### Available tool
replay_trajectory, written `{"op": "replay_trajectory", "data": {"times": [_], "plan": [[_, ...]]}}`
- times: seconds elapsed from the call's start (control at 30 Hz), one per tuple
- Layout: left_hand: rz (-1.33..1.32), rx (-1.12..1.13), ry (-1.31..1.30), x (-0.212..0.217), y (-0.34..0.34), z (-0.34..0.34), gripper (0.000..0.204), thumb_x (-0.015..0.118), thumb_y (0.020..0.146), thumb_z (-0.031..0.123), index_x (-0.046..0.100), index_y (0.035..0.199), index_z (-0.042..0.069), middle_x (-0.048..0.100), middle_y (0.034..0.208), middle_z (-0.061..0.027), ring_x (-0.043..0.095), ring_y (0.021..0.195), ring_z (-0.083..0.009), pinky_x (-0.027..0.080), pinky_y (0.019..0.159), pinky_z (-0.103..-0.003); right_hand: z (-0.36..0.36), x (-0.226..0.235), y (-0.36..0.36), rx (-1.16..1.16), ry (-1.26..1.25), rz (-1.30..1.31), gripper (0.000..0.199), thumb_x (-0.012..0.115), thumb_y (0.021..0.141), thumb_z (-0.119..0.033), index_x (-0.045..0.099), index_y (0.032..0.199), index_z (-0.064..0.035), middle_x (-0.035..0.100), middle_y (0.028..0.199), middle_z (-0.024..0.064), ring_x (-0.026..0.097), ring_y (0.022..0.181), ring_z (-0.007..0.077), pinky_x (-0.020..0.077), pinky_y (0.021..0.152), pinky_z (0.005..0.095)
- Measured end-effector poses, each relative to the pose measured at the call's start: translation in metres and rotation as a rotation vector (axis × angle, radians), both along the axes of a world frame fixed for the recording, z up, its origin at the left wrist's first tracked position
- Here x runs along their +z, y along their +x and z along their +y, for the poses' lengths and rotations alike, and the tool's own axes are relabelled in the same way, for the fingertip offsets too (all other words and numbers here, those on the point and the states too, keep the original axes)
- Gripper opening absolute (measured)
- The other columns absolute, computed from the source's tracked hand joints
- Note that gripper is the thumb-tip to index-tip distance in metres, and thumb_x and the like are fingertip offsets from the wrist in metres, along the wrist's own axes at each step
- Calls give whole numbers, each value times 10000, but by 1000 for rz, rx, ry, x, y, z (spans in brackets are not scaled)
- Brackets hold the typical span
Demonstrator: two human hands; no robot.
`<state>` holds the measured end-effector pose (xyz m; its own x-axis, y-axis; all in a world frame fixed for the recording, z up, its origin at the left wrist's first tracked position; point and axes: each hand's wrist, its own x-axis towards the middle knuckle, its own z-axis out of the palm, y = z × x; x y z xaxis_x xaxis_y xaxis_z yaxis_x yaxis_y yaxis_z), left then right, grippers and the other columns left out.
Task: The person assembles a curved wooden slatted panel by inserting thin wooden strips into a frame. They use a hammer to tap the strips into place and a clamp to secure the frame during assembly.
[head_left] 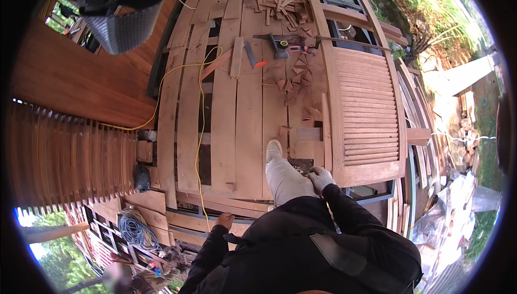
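Observation:
My left hand (225, 220), bare and curled closed, hangs beside my left hip with nothing visible in it. In a pale glove, my right hand (321, 179) is beside my light trouser leg (288, 180), close to the lower left corner of a louvred wooden panel (368, 105). Its fingers are bent together; whether they hold anything small is too unclear to tell. Ahead, on a platform of wooden planks (223, 111), lie a dark tool with a round yellow-green part (281, 46) and a flat grey blade with an orange end (253, 57).
Wood offcuts (288, 7) are heaped at the far end, with small triangular pieces (295, 78) nearer. A yellow cord (200, 127) crosses the planks, which have gaps between them. Slatted wood (70, 154) stands at left; a coiled hose or cable (137, 229) lies lower left.

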<state>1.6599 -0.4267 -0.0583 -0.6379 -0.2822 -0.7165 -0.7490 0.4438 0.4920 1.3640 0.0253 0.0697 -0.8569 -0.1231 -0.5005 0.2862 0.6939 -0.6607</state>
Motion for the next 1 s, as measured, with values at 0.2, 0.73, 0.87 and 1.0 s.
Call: {"op": "replay_trajectory", "data": {"times": [0.2,0.73,0.87,1.0], "plan": [[5,-16,76,102,-196,-57,386,674,930,242,664,1214,-19,745,1074,-156,741,939,-233,574,837,-334,-9,21,-61,-102,110,-372,442,632,862,-374,750,1110,-28,735,1101,228,695,1084,365,531,970,422],[-142,-276,195,145,-625,-166,304,633,959,165,685,1175,-43,733,983,-116,713,862,-204,564,764,-309,-117,33,-174,-868,-26,-315,404,638,866,-294,734,1124,2,751,1022,209,722,980,307,547,899,385],[-73,-560,248,148,-776,-132,289,605,980,140,659,1191,-50,725,986,-105,713,856,-209,574,777,-339,-172,54,-211,-1075,-70,-258,422,625,870,-292,722,1157,2,743,1108,220,711,1067,328,529,966,388],[52,-743,288,184,-899,-9,303,608,1011,177,650,1204,-52,730,1036,-89,700,905,-167,559,826,-310,-198,31,-262,-1204,-149,-234,422,628,891,-309,719,1190,-27,729,1155,227,691,1126,334,514,999,371]]}}
